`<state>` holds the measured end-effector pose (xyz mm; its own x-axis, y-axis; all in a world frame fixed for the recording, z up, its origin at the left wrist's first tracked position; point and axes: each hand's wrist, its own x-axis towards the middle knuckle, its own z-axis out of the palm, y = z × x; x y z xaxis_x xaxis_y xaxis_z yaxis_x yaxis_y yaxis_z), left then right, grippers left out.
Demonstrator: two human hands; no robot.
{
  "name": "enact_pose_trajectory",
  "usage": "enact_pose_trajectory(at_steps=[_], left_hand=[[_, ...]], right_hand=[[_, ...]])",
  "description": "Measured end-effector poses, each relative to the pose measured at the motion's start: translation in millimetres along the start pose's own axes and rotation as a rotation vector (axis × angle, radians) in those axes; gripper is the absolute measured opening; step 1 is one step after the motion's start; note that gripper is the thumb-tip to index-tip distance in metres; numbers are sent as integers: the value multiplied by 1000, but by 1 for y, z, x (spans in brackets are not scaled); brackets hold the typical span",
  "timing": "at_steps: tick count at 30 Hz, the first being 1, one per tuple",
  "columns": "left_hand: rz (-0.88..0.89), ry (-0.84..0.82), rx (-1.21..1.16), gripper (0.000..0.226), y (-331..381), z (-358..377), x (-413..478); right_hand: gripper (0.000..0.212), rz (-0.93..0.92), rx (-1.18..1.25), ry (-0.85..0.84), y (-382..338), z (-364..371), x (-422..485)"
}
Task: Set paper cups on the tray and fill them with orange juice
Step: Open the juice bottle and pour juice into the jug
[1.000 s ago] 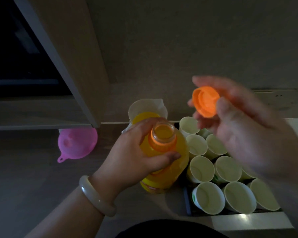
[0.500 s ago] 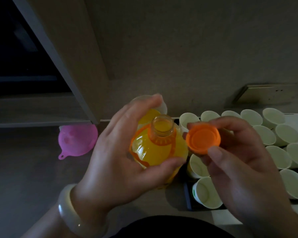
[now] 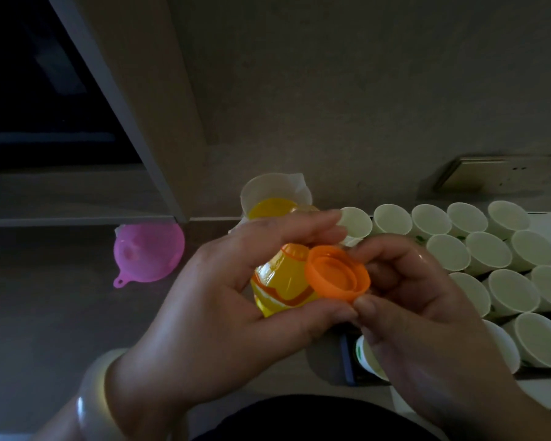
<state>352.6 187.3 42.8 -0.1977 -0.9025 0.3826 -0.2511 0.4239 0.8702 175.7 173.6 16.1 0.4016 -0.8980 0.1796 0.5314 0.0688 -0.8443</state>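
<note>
Pretty dim shot, the whole room is in low light. The left hand is wrapped around the orange juice bottle, fingers curled over the far side and thumb along the near side, holding it up off the countertop. The right hand pinches the orange cap between thumb and fingertips, right at the bottle's top, tilted toward the camera and hiding the mouth, so I can't tell if it's seated on the neck. The 2 thumbs are just about touching.

The paper cups are packed in tight rows on the dark tray off to the right, all looking empty. A pink funnel lies on the brownish counter to the left, near the back edge. Behind the bottle there's a white cup-like container with something yellow in it. A plain beige wall runs along the back, with a tall cabinet panel slanting up on the left and a dark opening beside it. Pale bangle on the left wrist
</note>
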Motion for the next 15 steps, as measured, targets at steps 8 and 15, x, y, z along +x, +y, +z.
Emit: enact_pose_trajectory(at_steps=[8, 15], left_hand=[[-39, 38, -55, 55, 4, -3, -4], [-18, 57, -67, 51, 3, -4, -9]], right_hand=[[29, -96, -178, 9, -3, 9, -2], [27, -187, -480, 39, -5, 16, -8]])
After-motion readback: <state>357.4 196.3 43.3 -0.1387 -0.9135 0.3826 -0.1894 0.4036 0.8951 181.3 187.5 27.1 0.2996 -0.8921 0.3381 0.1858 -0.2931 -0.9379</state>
